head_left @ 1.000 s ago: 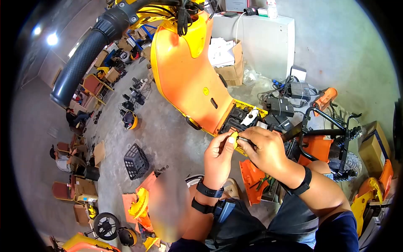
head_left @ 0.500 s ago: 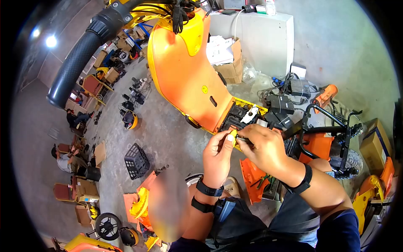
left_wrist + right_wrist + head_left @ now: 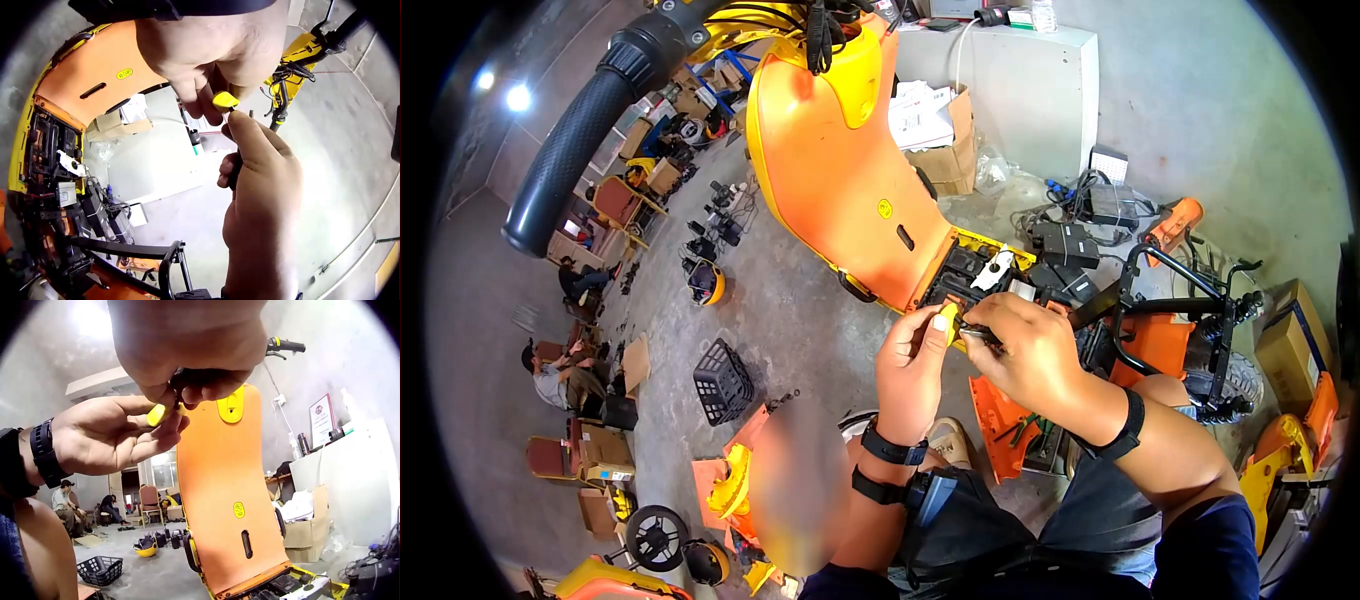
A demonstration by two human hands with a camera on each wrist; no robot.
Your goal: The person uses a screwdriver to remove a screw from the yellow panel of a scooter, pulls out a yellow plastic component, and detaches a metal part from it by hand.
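Note:
My left hand [image 3: 908, 375] pinches a small yellow plastic piece [image 3: 949, 318] between thumb and fingers. Opposite it, my right hand [image 3: 1035, 350] grips a slim dark tool [image 3: 978, 332], mostly hidden in the curled fingers. In the left wrist view the tool's thin end meets the edge of the yellow piece [image 3: 225, 100]; its exact kind I cannot tell. Both hands are close together above the rear of an orange and yellow scooter body [image 3: 850, 190]. Below and beyond them lies its uncovered compartment [image 3: 970, 275], with black parts and a white piece inside.
A black handlebar grip [image 3: 565, 160] juts in at upper left. On the right stand a black tubular frame [image 3: 1130, 320] and cabled black boxes [image 3: 1065, 245]. An orange panel [image 3: 998, 430] lies near my feet. A black basket [image 3: 723, 383] sits on the floor; people sit far left.
The head view has shifted slightly, moving the scooter and handlebar a little leftward. Both hands keep their holds on the yellow piece and the dark tool, and more of the tool shows now.

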